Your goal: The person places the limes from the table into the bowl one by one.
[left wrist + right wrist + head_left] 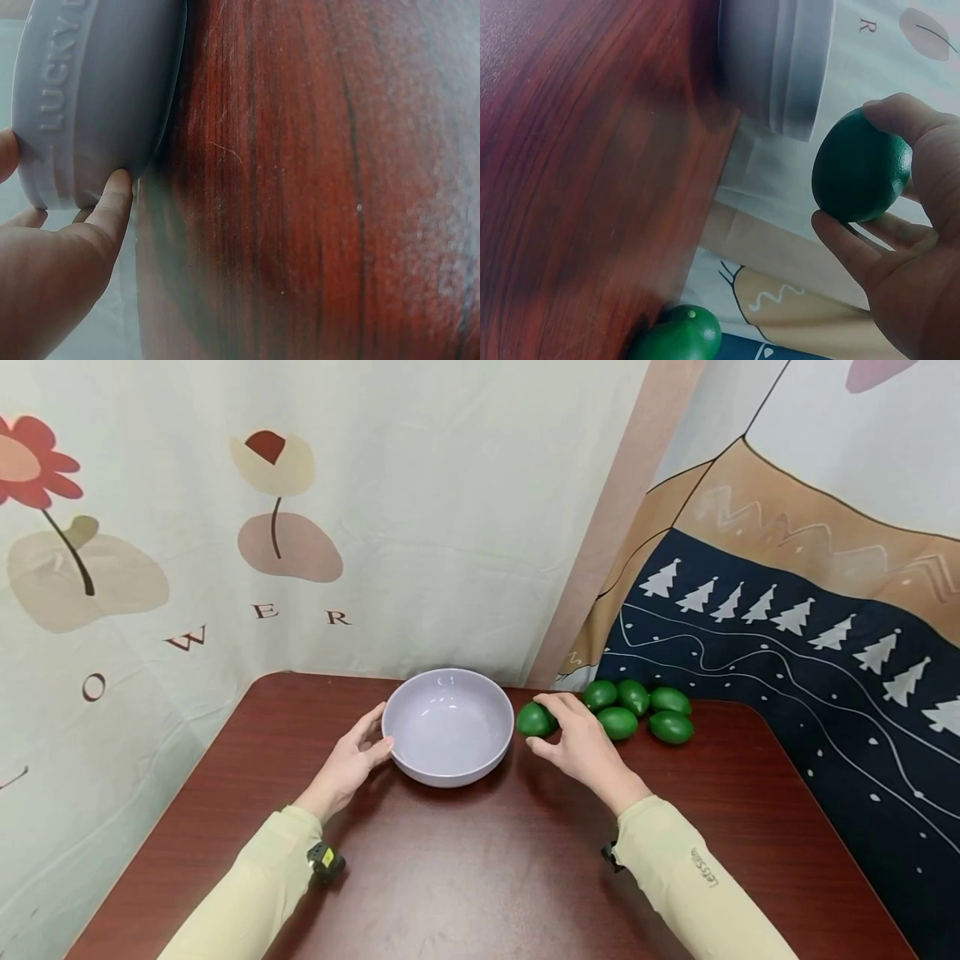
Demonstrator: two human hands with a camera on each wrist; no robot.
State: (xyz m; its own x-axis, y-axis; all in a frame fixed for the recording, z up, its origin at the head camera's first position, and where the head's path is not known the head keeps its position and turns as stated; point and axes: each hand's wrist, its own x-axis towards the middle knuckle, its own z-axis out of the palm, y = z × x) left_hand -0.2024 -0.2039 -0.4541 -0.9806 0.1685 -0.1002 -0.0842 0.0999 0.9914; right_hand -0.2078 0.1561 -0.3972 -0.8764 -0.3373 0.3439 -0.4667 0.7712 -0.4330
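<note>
A pale lavender bowl [448, 727] stands upright near the table's back edge. My left hand [352, 762] holds its left side, thumb and fingers spread along the wall. Raised lettering on the bowl's outer wall [112, 82] shows in the left wrist view, with fingertips against the rim and near the base. Just right of the bowl, my right hand [581, 742] pinches a green lime [536, 720] between thumb and fingers. The right wrist view shows this lime [861, 169] raised off the table, apart from the bowl.
Several more limes [671, 727] lie grouped at the back right of the dark red wooden table [465, 868], to the right of my right hand. A printed curtain [450, 568] hangs right behind the table's back edge. Another patterned cloth [750, 693] hangs along the right side.
</note>
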